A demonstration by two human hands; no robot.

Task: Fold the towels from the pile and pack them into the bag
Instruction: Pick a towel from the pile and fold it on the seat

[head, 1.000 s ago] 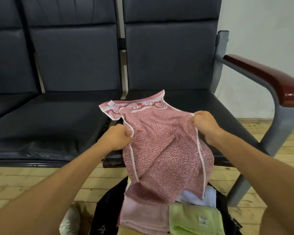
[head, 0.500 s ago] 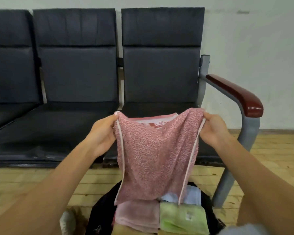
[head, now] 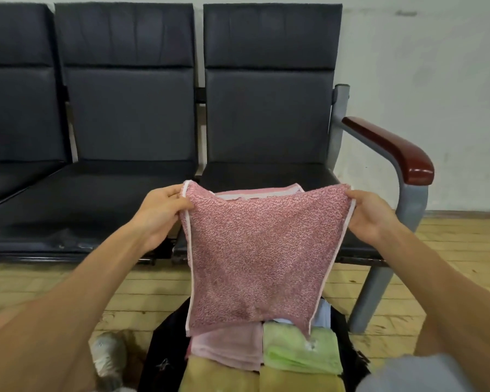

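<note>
A pink patterned towel (head: 260,258) with white edging hangs folded in half in the air in front of me. My left hand (head: 160,213) pinches its top left corner and my right hand (head: 371,215) pinches its top right corner, stretching the top edge between them. Under the towel an open black bag (head: 164,355) stands on the floor. Folded towels lie inside it: a pale pink one (head: 229,349), a green one (head: 300,352), yellow ones (head: 260,381) at the front and a white one (head: 324,314) partly hidden behind.
A row of black padded seats (head: 125,193) stands ahead against a white wall. The rightmost seat has a grey metal frame and a dark red armrest (head: 391,148). The floor is light wood planks (head: 464,250). A white shoe (head: 108,355) shows left of the bag.
The towel's top flap came down into a half fold and both hands moved apart to the upper corners, pulling the towel taut. The view tilted upward.
</note>
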